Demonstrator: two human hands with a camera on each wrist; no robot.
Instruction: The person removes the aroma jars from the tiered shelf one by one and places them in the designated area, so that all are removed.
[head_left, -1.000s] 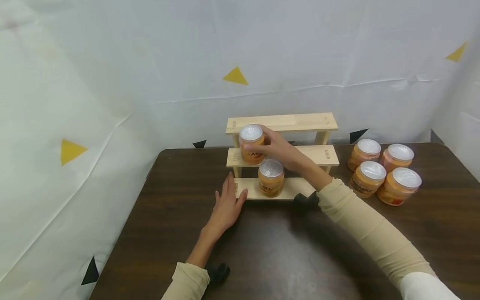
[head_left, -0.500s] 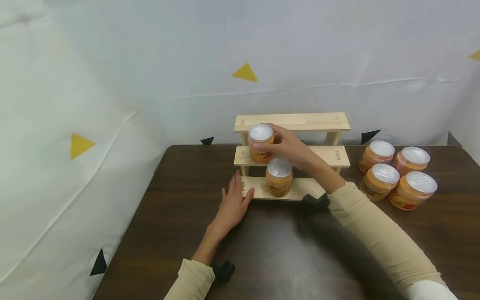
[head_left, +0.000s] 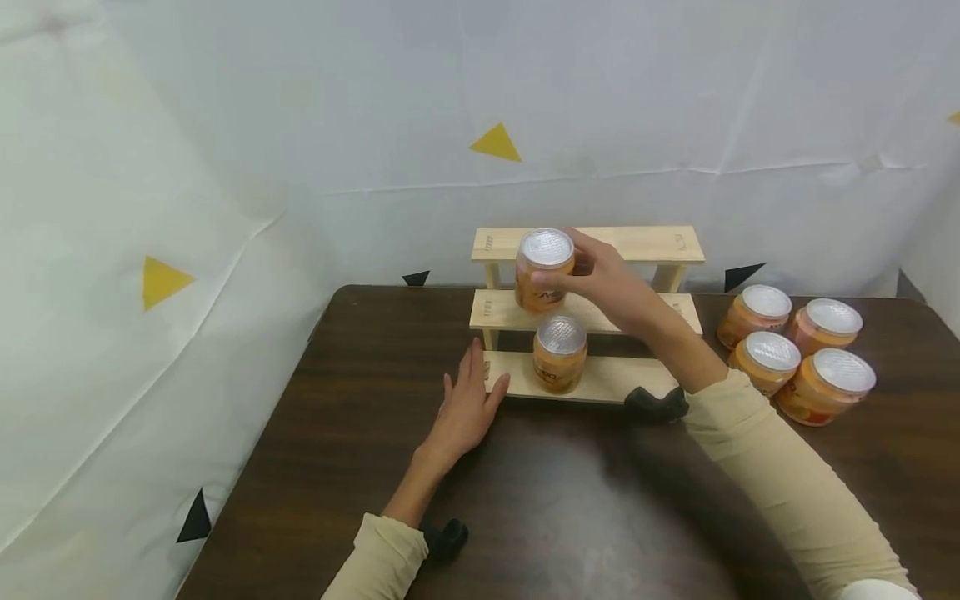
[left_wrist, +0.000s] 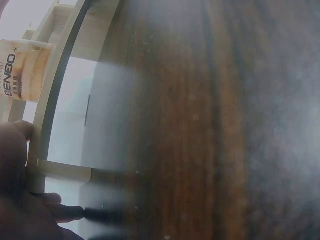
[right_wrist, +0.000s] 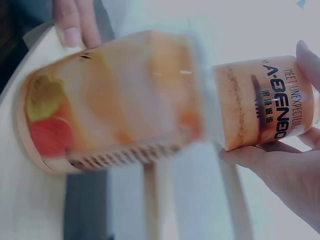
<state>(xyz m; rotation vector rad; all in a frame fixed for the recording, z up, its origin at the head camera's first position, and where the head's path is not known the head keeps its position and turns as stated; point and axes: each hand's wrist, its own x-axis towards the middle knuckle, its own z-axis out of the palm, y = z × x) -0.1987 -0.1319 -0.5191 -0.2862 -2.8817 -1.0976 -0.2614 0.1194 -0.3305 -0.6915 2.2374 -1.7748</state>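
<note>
My right hand point(head_left: 611, 283) grips an orange jar point(head_left: 542, 287) with a silvery lid, thumb in front and fingers behind. In the head view it overlaps the top and middle boards of a three-tier wooden stand point(head_left: 637, 375). The right wrist view shows dark "A-BENBO" lettering on this held jar point(right_wrist: 265, 102). A second jar point(head_left: 558, 367) stands upright on the bottom board, below the held one. My left hand point(head_left: 465, 412) rests at the left end of the bottom board, fingers straight and thumb on the board. Its fingertips point(left_wrist: 70, 214) lie beside the board's end.
Several more lidded jars point(head_left: 825, 392) stand grouped on the dark wooden table point(head_left: 360, 400), right of the stand. White sheeting point(head_left: 360, 125) with yellow and black triangles rises behind and to the left. Dark wrist devices point(head_left: 656, 406) sit under both wrists.
My right hand has lifted the jar up and moved it rightward from the left end of the middle board. The left hand stays at the bottom board. The head view has shifted slightly.
</note>
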